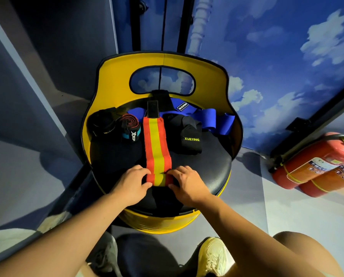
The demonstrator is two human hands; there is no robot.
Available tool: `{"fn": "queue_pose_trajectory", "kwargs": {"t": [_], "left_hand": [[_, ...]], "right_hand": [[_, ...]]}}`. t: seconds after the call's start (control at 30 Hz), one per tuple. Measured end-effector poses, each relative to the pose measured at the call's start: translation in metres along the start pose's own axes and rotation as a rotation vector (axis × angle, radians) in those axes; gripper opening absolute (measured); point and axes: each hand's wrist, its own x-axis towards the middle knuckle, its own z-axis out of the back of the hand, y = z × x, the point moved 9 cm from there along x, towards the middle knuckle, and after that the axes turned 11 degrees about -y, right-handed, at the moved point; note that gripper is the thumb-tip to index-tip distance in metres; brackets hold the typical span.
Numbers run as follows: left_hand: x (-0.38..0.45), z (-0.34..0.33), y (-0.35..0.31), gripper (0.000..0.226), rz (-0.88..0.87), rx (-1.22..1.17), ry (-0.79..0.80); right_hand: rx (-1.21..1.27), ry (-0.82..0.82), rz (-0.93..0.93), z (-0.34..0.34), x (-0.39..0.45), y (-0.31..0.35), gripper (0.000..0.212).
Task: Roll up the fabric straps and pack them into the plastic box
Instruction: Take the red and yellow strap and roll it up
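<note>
Both hands, left (132,183) and right (187,183), are pinching the strap's (157,148) rolled 6 o'clock end on the seat (211,166), fingers curled.

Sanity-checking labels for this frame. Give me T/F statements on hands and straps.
1. Both hands, left hand and right hand, grip the near end of the red-and-yellow strap. True.
2. That strap is fully rolled. False: most of it lies flat on the black seat.
3. The blue strap lies at the back right. True.
4. The black XUEYING wrap is in the left hand. False: it lies untouched on the seat.
</note>
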Motion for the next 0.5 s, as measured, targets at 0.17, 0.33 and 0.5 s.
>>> {"fn": "queue_pose_trajectory", "kwargs": {"t": [0.17, 0.33, 0.5], "left_hand": [[-0.005, -0.008, 0.011, 0.039, 0.16, -0.122, -0.001], [0.007, -0.003, 0.023, 0.032, 0.311, -0.161, -0.065], [0.022, 0.004, 0.029, 0.014, 0.411, -0.224, -0.198]], "right_hand": [[0.095, 0.068, -0.062, -0.008, -0.006, -0.004, 0.05], [0.223, 0.029, -0.178, -0.006, 0.01, -0.014, 0.037], [0.286, -0.147, -0.318, -0.003, 0.024, -0.028, 0.024]]}}
